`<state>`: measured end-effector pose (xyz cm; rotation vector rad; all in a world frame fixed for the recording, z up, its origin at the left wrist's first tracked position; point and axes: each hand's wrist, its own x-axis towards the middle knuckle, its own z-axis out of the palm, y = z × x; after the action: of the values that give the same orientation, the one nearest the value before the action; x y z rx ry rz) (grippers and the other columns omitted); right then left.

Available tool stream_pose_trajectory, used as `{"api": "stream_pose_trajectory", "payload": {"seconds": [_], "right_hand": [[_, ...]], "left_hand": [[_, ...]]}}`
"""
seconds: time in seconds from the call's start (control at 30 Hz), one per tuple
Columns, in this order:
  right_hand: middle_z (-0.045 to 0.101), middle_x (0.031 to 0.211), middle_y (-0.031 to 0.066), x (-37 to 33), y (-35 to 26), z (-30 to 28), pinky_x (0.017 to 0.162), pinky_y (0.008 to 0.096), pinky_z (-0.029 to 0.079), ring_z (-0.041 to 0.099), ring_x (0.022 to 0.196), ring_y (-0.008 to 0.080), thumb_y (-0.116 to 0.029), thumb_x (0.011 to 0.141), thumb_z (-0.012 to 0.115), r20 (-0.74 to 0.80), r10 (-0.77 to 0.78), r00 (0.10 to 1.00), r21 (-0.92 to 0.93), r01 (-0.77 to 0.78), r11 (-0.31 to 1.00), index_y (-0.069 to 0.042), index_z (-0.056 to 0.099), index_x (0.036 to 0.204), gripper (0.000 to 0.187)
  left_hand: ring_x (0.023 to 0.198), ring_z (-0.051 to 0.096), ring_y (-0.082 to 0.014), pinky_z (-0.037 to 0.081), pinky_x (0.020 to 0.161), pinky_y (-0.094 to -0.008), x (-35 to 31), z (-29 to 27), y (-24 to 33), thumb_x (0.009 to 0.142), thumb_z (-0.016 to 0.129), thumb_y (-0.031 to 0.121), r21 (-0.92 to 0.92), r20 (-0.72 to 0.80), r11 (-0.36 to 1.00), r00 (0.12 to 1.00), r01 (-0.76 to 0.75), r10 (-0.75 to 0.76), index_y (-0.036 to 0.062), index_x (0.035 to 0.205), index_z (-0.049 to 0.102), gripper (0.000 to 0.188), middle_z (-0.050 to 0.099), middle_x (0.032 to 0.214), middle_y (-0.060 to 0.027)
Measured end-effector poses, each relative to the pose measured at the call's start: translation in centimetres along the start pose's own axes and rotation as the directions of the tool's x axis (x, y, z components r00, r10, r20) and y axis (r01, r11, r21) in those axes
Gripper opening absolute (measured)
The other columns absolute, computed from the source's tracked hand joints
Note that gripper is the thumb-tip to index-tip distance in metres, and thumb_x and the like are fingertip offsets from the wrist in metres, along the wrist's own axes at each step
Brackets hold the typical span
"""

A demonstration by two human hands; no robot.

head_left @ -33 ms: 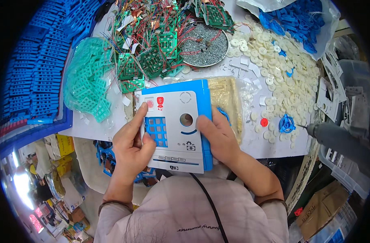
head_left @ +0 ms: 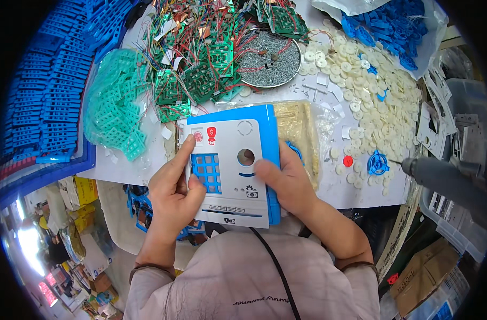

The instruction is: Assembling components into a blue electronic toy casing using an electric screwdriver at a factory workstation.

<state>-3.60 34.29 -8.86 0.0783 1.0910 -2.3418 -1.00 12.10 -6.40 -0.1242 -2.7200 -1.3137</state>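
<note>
Between my two hands is a blue plastic panel with a white printed face sheet on its front. The sheet has a square keypad opening showing a blue grid and a round hole to the right. My left hand grips the left edge, its thumb on the sheet below the grid. My right hand holds the right edge; its thumb, slightly blurred, lies on the front just below the round hole. The sheet sits offset from the panel, whose blue shows along the top and right. Fingers behind the panel are hidden.
Green circuit boards with wires and a round dish of screws lie beyond. White discs spread at right, near an electric screwdriver. Green keypads and stacked blue parts are left; a cardboard-coloured pad lies behind.
My right thumb has slid slightly left and down on the sheet. The electric screwdriver at right has shifted a little to the left and up. The panel stays almost in place.
</note>
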Motion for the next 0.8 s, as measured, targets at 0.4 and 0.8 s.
{"api": "stream_pose_trajectory", "payload": {"seconds": [0.4,0.8], "right_hand": [[0.064,0.122,0.0119,1.2,0.3,0.3,0.091,0.0340,0.055,0.065,0.106,0.0177,-0.019,0.097,0.065,-0.021,0.069,0.997,-0.004,-0.069,0.998,0.001,0.052,0.134,0.044],[0.069,0.111,0.0096,2.7,-0.2,1.3,0.082,0.0308,0.058,0.068,0.095,0.0135,-0.020,0.100,0.061,-0.091,0.048,0.995,0.060,-0.043,0.997,0.000,0.058,0.126,0.033]], "left_hand": [[0.054,0.044,-0.0098,0.037,0.051,-0.0266,0.2,-0.7,0.7,0.078,0.055,-0.001,0.103,-0.018,0.994,0.999,0.040,-0.038,0.0017,0.136,0.062,0.058,0.056,0.067,-0.0048],[0.133,0.041,-0.0439,0.035,0.111,-0.0494,1.5,-1.8,4.7,0.072,0.085,0.037,0.246,0.227,0.961,0.971,-0.127,0.070,0.0041,0.144,0.050,0.087,0.037,0.148,-0.0264]]}}
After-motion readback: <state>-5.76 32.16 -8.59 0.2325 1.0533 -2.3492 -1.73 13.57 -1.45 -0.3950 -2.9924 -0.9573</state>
